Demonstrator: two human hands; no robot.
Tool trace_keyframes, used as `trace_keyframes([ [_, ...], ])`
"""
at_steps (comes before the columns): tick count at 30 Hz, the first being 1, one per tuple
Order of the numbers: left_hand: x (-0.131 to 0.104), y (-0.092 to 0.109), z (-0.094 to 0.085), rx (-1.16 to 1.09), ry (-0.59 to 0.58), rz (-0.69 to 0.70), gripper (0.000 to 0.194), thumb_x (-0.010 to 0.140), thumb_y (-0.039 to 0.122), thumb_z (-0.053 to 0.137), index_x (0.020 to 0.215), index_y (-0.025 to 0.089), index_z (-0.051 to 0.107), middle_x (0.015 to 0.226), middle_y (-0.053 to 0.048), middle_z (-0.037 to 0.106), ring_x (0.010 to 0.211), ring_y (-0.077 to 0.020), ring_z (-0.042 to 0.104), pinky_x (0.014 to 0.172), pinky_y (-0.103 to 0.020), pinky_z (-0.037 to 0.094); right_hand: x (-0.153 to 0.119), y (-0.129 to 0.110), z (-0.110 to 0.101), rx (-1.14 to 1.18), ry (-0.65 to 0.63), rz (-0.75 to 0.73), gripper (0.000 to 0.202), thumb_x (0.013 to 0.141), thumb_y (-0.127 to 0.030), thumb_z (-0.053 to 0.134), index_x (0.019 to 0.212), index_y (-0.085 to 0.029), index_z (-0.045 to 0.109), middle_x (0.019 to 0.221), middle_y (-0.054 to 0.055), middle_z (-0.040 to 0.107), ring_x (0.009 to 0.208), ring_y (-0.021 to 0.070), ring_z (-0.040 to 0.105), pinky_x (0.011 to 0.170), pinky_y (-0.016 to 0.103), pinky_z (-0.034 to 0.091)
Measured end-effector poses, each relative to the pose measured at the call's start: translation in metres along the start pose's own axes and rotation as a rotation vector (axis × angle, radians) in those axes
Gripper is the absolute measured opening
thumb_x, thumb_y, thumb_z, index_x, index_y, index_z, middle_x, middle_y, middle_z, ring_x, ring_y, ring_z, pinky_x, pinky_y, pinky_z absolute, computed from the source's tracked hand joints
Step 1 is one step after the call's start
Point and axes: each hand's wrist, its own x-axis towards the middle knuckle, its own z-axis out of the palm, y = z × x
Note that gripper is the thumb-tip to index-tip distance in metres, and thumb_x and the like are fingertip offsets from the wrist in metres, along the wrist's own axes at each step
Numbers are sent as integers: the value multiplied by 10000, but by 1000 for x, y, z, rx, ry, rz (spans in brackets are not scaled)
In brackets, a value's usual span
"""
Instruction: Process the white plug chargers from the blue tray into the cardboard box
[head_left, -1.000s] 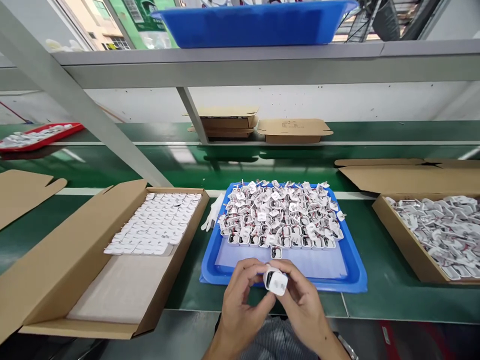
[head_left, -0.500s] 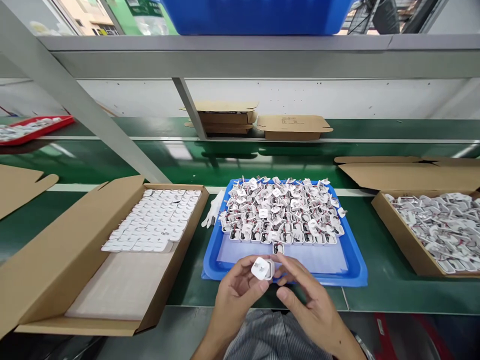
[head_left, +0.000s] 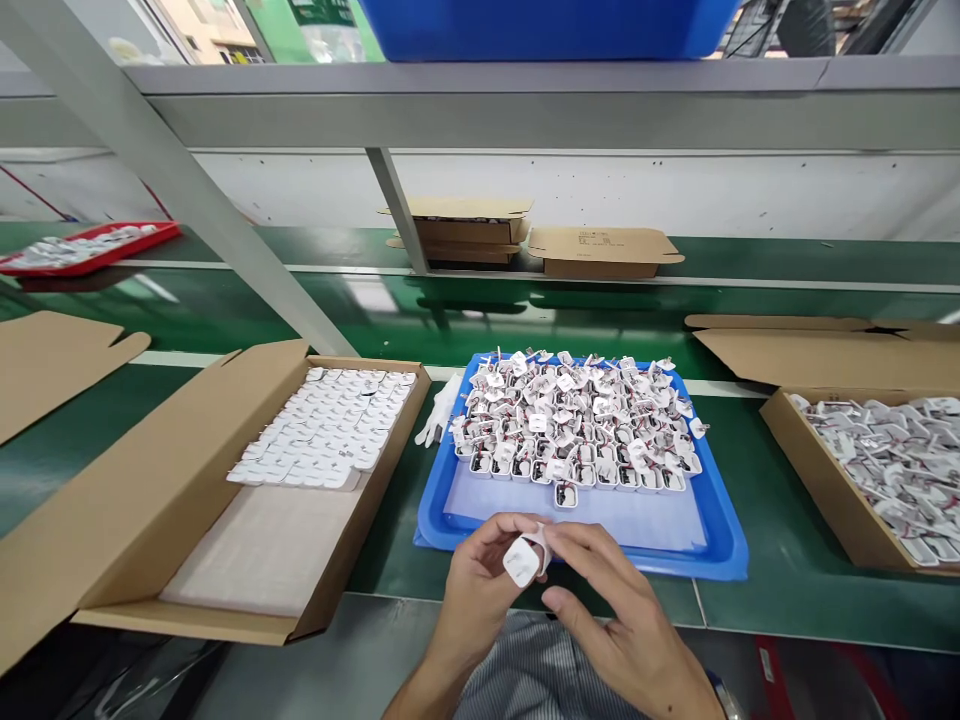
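Note:
My left hand [head_left: 480,580] is closed around a small white charger housing [head_left: 541,552], pinching it between thumb and fingers. A square white cap [head_left: 520,562] sits at the near end of this housing, tilted, and faces me. My right hand [head_left: 622,600] has its fingers stretched out, the fingertips touching the housing's right side while the thumb stays apart. Just beyond my hands, a single open housing [head_left: 566,495] with parts inside stands in a blue tray [head_left: 731,535]. Behind it, rows of similar housings [head_left: 577,420] carry loose caps and red and black wires.
At left lies an open cardboard box [head_left: 315,580] with rows of white units [head_left: 322,425]. Another box [head_left: 817,490] full of white parts is at right. A white glove [head_left: 439,412] lies beside the tray. A metal frame [head_left: 217,215] crosses above the green bench.
The cap has turned in my left fingers and now shows its face more squarely. My right fingertips have moved in against the housing. The whole view has shifted slightly.

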Motion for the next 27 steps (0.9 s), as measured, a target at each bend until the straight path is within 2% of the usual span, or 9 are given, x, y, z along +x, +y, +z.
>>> trace_keyframes([
  [2, 0, -1, 0, 105, -34, 70, 200, 835, 317, 863, 979, 194, 798, 1058, -91, 781, 900, -206, 735, 805, -298, 626, 4, 1, -3, -31, 15, -104, 590, 1026, -154, 610, 1549, -385, 463, 1407, 79, 619, 1300, 244, 604, 1058, 400, 574],
  [5, -3, -3, -2, 235, -83, 160, 208, 933, 321, 761, 1118, 234, 799, 1179, -105, 729, 1135, -257, 712, 974, -350, 604, 10, 4, -8, -91, 21, -242, 581, 990, -57, 621, 1481, -357, 544, 1300, 93, 664, 1154, 251, 637, 946, 433, 600],
  [8, -8, -4, -6, 346, -144, 169, 286, 1008, 300, 652, 1274, 275, 753, 1296, -121, 655, 1164, -254, 696, 931, -337, 618, 14, 9, -14, -160, 4, -319, 586, 965, 5, 619, 1456, -311, 568, 1266, 115, 682, 1101, 253, 637, 888, 440, 606],
  [12, -10, 0, -9, 492, -187, 183, 328, 1021, 257, 617, 1323, 309, 736, 1245, -107, 660, 1075, -229, 713, 883, -326, 614, 13, 13, -23, -209, -86, -408, 609, 952, 33, 622, 1488, -242, 537, 1303, 147, 695, 1211, 273, 616, 966, 473, 594],
  [14, -11, 1, -8, 506, -178, 190, 311, 1014, 248, 625, 1290, 308, 754, 1236, -104, 668, 1080, -234, 715, 888, -330, 612, 12, 16, -24, -187, -89, -421, 591, 949, 31, 624, 1471, -235, 547, 1262, 147, 709, 1172, 268, 637, 930, 465, 608],
  [18, -11, -1, -3, 435, -127, 223, 245, 1009, 254, 630, 1203, 270, 779, 1225, -114, 678, 1006, -223, 737, 811, -307, 627, 11, 24, -19, -103, 20, -395, 516, 950, -2, 635, 1395, -262, 603, 1136, 120, 725, 1029, 259, 684, 823, 458, 629],
  [22, -12, -3, 0, 382, -84, 255, 185, 987, 255, 670, 1114, 240, 803, 1160, -122, 720, 997, -233, 747, 771, -287, 631, 10, 24, -13, -55, 79, -365, 483, 945, -45, 669, 1359, -290, 633, 1081, 98, 735, 979, 262, 707, 807, 465, 627],
  [24, -11, -1, -1, 357, -96, 259, 175, 983, 261, 681, 1091, 240, 817, 1137, -120, 739, 1000, -236, 753, 785, -288, 633, 10, 23, -11, -44, 80, -341, 458, 942, -67, 685, 1337, -296, 654, 1065, 90, 733, 964, 258, 703, 808, 458, 623],
  [27, -11, 5, -3, 356, -150, 250, 211, 1004, 274, 655, 1129, 252, 824, 1134, -118, 753, 1052, -243, 750, 890, -326, 632, 9, 23, -12, -27, 76, -307, 449, 936, -68, 693, 1320, -299, 675, 1075, 81, 718, 978, 248, 686, 822, 439, 616],
])
